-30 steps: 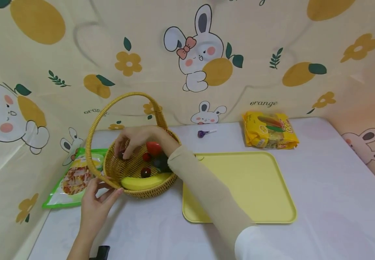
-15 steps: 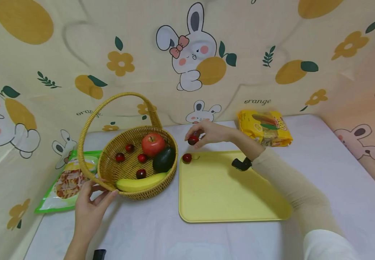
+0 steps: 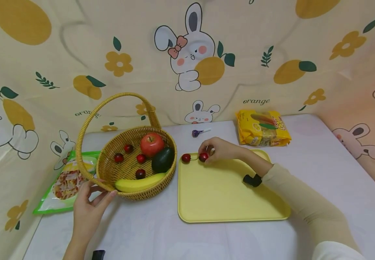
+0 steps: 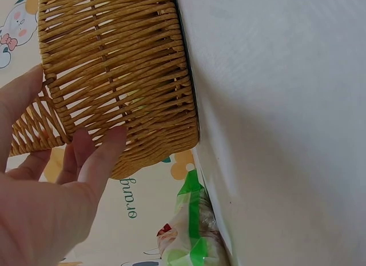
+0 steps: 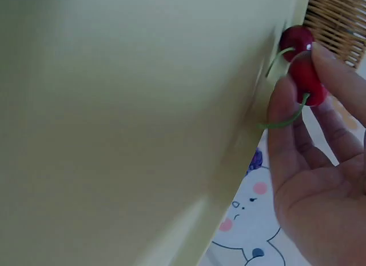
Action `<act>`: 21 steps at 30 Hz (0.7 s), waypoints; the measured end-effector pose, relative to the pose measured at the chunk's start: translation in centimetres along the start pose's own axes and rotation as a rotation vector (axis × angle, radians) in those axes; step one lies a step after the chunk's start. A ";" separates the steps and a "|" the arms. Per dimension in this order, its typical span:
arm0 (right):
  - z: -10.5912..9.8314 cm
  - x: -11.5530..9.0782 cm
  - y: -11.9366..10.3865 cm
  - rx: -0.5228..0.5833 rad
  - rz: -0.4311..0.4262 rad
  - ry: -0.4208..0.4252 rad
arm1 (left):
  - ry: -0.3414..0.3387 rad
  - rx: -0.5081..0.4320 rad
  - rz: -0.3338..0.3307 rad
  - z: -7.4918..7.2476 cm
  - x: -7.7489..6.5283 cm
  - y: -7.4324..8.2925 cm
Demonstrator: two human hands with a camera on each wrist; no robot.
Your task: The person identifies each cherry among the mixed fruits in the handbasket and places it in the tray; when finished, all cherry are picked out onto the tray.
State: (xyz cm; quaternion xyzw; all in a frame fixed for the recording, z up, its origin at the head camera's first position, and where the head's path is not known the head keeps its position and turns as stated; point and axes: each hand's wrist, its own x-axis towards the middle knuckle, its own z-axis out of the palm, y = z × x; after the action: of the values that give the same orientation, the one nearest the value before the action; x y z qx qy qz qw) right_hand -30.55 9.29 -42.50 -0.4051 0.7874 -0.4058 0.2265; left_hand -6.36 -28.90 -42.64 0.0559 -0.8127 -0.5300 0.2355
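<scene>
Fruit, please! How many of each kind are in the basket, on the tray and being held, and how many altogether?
Cherries: 6 (4 in the basket, 1 on the tray, 1 in the right fingers)
Apple: 1
Avocado: 1
Banana: 1
Total: 9

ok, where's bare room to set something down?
Free: near-left of the yellow tray; white tabletop between left grip and tray. Crowded: tray's far-left corner (two cherries, right grip); right side of wicker basket (apple, avocado).

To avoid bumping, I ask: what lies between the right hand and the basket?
In the head view: the pinched cherry, then a loose cherry and the tray's rim.
</scene>
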 end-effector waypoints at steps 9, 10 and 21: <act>0.5 0.1 0.0 -0.099 0.008 0.049 | 0.007 -0.003 0.008 0.1 0.0 0.1; 0.6 0.1 0.0 -0.112 0.004 0.050 | 0.007 -0.001 0.005 0.1 0.0 0.2; 0.9 0.1 0.3 -0.137 -0.002 0.041 | 0.007 0.020 -0.018 0.2 -0.1 0.2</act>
State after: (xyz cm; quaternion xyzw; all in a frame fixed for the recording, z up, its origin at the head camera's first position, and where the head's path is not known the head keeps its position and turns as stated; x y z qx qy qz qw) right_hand -30.15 8.94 -43.28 -0.4120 0.8174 -0.3593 0.1815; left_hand -6.36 -28.64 -42.52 0.0676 -0.8167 -0.5237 0.2330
